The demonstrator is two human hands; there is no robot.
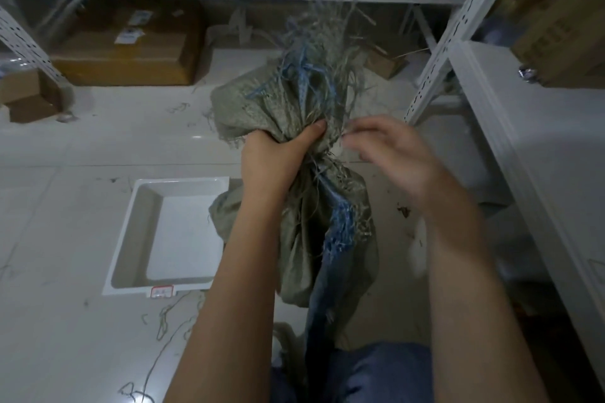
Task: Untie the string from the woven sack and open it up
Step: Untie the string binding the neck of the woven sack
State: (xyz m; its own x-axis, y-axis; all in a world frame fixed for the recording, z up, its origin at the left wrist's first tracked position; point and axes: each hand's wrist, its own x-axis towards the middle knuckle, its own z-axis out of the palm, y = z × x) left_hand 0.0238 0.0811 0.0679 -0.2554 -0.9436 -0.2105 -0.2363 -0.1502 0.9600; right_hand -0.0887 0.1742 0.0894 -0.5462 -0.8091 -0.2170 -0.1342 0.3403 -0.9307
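Observation:
A grey-green woven sack (314, 239) with frayed blue and grey strands hangs upright in front of me, bunched at its neck. My left hand (278, 157) grips the gathered neck from the left, thumb across the fabric. The frayed top of the sack (294, 88) fans out above that grip. My right hand (389, 154) is blurred just right of the neck, its fingertips pinched on thin strands there. I cannot make out the string itself among the loose fibres.
A white shallow tray (131, 232) lies on the tiled floor at lower left. White metal shelving (442, 52) stands close on the right and behind, with cardboard boxes (131, 49) below. Loose threads (163, 321) litter the floor.

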